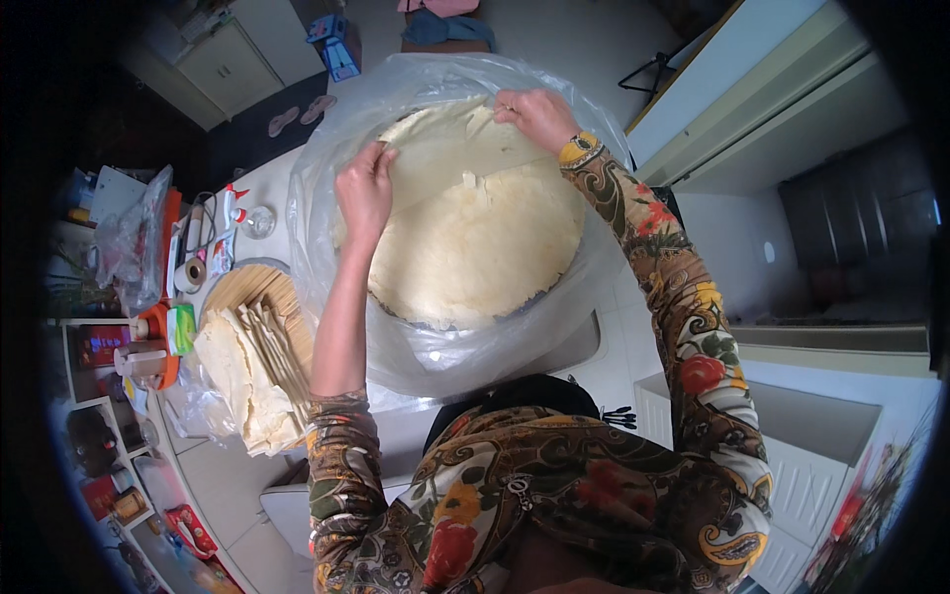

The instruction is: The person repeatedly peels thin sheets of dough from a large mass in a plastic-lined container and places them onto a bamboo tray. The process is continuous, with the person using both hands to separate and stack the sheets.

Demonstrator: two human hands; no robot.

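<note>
A large round stack of thin, pale flatbread sheets (475, 252) lies inside a wide clear plastic bag (326, 148), whose mouth is spread open around it. My left hand (365, 194) pinches the left edge of the top flatbread sheet (445, 152). At the far right edge of that same sheet, my right hand (536, 117) grips the rim between thumb and fingers. The sheet's far part is raised between both hands, and a crease crosses the round. Small torn flakes stand up near the middle.
Folded flatbread pieces (256, 371) lie on a round slatted mat (278, 297) at the left. Beyond are a tape roll (190, 275), a glass jar (259, 222) and a green packet (180, 330). Shelves (141, 475) stand lower left, a white cabinet (801, 445) lower right.
</note>
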